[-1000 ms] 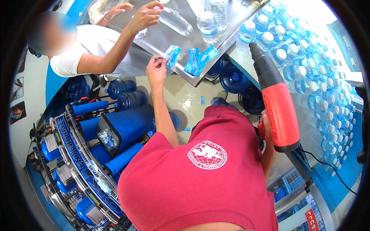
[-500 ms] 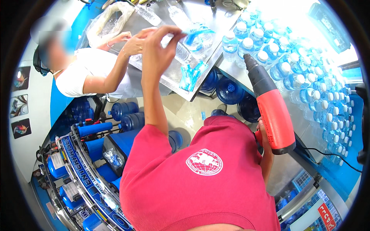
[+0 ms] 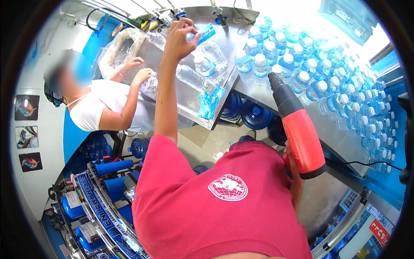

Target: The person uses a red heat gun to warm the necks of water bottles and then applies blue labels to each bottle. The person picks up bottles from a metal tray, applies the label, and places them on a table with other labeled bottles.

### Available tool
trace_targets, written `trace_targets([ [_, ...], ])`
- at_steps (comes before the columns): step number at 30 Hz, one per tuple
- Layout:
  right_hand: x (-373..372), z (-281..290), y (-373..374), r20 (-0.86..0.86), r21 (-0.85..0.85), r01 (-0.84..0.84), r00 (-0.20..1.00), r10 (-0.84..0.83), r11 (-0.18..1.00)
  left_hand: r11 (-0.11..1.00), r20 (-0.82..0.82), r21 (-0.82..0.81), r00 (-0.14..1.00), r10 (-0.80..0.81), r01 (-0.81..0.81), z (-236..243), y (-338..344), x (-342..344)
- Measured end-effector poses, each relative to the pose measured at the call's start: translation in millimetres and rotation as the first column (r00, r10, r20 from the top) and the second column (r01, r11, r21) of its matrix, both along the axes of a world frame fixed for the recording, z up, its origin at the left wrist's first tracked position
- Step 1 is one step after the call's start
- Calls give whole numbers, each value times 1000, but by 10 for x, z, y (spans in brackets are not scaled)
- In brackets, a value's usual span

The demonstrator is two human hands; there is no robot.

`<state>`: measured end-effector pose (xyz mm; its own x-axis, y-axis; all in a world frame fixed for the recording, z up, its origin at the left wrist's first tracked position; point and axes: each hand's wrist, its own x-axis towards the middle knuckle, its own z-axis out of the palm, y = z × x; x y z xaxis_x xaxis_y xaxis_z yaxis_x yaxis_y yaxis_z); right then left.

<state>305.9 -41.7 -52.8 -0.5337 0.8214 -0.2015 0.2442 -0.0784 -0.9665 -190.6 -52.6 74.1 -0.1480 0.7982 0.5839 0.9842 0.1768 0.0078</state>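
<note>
A blue plastic bottle label [image 3: 207, 33] is pinched between the fingertips of my left hand [image 3: 178, 42], raised over the steel counter. My right hand [image 3: 291, 157] is wrapped round the handle of a red heat gun [image 3: 304, 140], partly hidden by its body. The gun's black nozzle points up and away, towards the bottles on the right. Below my left hand, several clear water bottles [image 3: 191, 77] lie or stand on the counter. A small pile of blue labels [image 3: 209, 102] rests at the counter's near corner.
Several capped water bottles [image 3: 261, 64] crowd the right-hand table. A co-worker in a white shirt [image 3: 114, 97] stands at the left, near a clear plastic bag [image 3: 125, 47]. Big blue jugs [image 3: 256, 113] sit below the counter. The gun's black cord [image 3: 362, 163] trails right.
My left hand has moved up and away with the label, which now shows flatter. The heat gun stays in my right hand. The co-worker's hands have drawn back left, and the view has shifted.
</note>
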Motion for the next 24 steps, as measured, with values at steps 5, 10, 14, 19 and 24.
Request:
trace_targets([
  [5,18,-17,19,-12,79,-9,1000,10,997,989,265,12,953,-144,146,35,35,-60],
  [10,-39,-62,26,5,366,-36,999,37,930,999,375,28,926,-41,33,-19,-6,-145],
  [14,-230,3,128,71,649,-59,997,17,758,991,485,-82,864,134,-108,-53,9,-209],
  [19,-546,121,211,47,609,-70,998,53,790,994,568,-110,820,67,-5,61,64,-400],
  [24,-729,158,133,29,543,-80,997,76,836,957,519,-236,855,-23,169,186,76,-549],
])
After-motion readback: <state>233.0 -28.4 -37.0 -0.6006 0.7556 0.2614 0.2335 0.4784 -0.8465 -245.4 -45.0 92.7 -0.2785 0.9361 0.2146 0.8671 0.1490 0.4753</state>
